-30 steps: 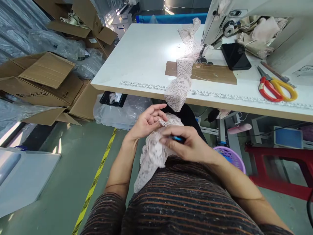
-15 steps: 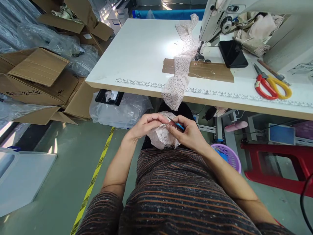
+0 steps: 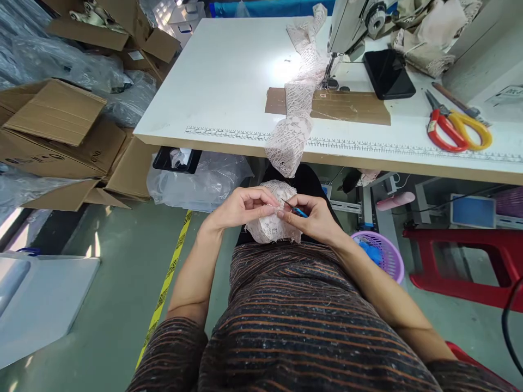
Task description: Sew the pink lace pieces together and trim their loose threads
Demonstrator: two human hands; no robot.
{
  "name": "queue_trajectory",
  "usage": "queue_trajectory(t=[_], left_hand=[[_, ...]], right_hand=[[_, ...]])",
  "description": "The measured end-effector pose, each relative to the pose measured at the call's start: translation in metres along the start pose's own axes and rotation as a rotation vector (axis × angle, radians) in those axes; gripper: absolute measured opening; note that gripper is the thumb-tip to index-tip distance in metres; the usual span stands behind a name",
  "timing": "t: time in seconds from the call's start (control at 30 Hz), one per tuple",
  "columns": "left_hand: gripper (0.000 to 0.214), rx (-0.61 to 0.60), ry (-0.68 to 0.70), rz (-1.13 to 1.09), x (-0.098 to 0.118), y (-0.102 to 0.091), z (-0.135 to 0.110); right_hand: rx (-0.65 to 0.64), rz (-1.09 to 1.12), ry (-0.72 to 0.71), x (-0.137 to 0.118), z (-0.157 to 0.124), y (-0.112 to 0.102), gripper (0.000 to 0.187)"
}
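A bunched piece of pale pink lace (image 3: pixel 273 222) rests in my lap below the table edge. My left hand (image 3: pixel 244 207) is closed, pinching the lace's upper edge between thumb and fingers. My right hand (image 3: pixel 314 218) is closed around a small blue-handled thread snip (image 3: pixel 296 209), and its metal tip touches the lace right beside my left fingertips. A long strip of the same lace (image 3: pixel 296 114) runs from the sewing machine (image 3: pixel 354 23) across the white table (image 3: pixel 229 81) and hangs over its front edge.
Red and yellow scissors (image 3: pixel 455 128), a black phone (image 3: pixel 388 73) and a cardboard sheet (image 3: pixel 350 106) lie on the table. Open cardboard boxes (image 3: pixel 61 130) and plastic bags fill the left. A purple basket (image 3: pixel 382 260) and red stool (image 3: pixel 466 261) stand at right.
The lace hung loosely down my lap a second ago; it is now gathered into a small bundle. Both hands have come together at its top edge, the snip's tip against the lace.
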State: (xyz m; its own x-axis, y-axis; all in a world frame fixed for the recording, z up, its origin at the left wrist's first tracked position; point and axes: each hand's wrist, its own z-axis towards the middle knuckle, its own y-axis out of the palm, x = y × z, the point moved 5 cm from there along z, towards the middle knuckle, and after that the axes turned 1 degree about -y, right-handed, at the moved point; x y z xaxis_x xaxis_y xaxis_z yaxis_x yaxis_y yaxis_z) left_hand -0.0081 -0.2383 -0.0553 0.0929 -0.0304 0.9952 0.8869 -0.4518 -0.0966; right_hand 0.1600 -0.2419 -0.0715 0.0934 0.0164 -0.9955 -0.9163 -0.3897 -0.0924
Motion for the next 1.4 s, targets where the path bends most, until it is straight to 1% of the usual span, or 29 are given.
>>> queue_trajectory(t=[0.1,0.17,0.33,0.47,0.57,0.73,0.83,0.97,1.1,1.13,1.2,1.27,1.3,1.33,1.4], left_hand=[[0.023,0.028,-0.005,0.018,-0.002,-0.003,-0.002],[0.023,0.050,-0.034,0.026,-0.003,-0.004,-0.003],[0.026,0.143,-0.113,0.028,-0.002,-0.006,-0.005],[0.034,0.219,-0.115,0.012,0.001,-0.007,-0.002],[0.037,0.243,-0.105,0.013,0.002,-0.008,0.001],[0.043,0.238,-0.103,-0.027,0.002,-0.011,0.002],[0.044,0.236,-0.121,-0.028,0.002,-0.013,0.001],[0.041,0.239,-0.109,0.056,0.001,-0.015,0.002],[0.037,0.241,-0.059,0.139,-0.005,-0.016,0.004],[0.037,0.219,-0.053,0.156,-0.007,-0.016,0.004],[0.039,0.118,-0.065,0.183,-0.013,-0.012,0.004],[0.041,-0.017,-0.105,0.204,-0.023,-0.008,0.004],[0.042,-0.051,-0.122,0.216,-0.028,-0.007,0.004],[0.041,-0.044,-0.130,0.235,-0.033,-0.009,0.006],[0.041,0.067,-0.101,0.301,-0.041,-0.018,0.011]], right_hand=[[0.080,-0.002,-0.003,-0.002,-0.002,-0.001,0.045],[0.107,-0.029,-0.020,-0.003,-0.004,-0.001,0.042],[0.106,-0.056,-0.050,-0.002,-0.007,0.001,0.035],[0.098,0.011,-0.008,-0.007,-0.004,0.004,0.038],[0.129,0.074,0.031,-0.009,-0.001,0.004,0.042],[0.155,0.209,0.113,-0.001,0.005,0.006,0.049],[0.133,0.219,0.098,0.002,0.008,0.006,0.049],[0.096,0.109,0.038,0.006,0.011,0.004,0.042],[0.058,-0.153,-0.078,0.004,0.010,0.000,0.024],[0.047,-0.216,-0.100,0.004,0.008,-0.001,0.021],[0.004,-0.274,-0.107,0.007,0.002,-0.003,0.018],[-0.037,-0.256,-0.080,0.014,-0.004,-0.006,0.019],[-0.036,-0.246,-0.064,0.019,-0.006,-0.008,0.021],[-0.014,-0.247,-0.053,0.024,-0.007,-0.013,0.023],[0.097,-0.294,-0.039,0.033,-0.004,-0.025,0.026]])
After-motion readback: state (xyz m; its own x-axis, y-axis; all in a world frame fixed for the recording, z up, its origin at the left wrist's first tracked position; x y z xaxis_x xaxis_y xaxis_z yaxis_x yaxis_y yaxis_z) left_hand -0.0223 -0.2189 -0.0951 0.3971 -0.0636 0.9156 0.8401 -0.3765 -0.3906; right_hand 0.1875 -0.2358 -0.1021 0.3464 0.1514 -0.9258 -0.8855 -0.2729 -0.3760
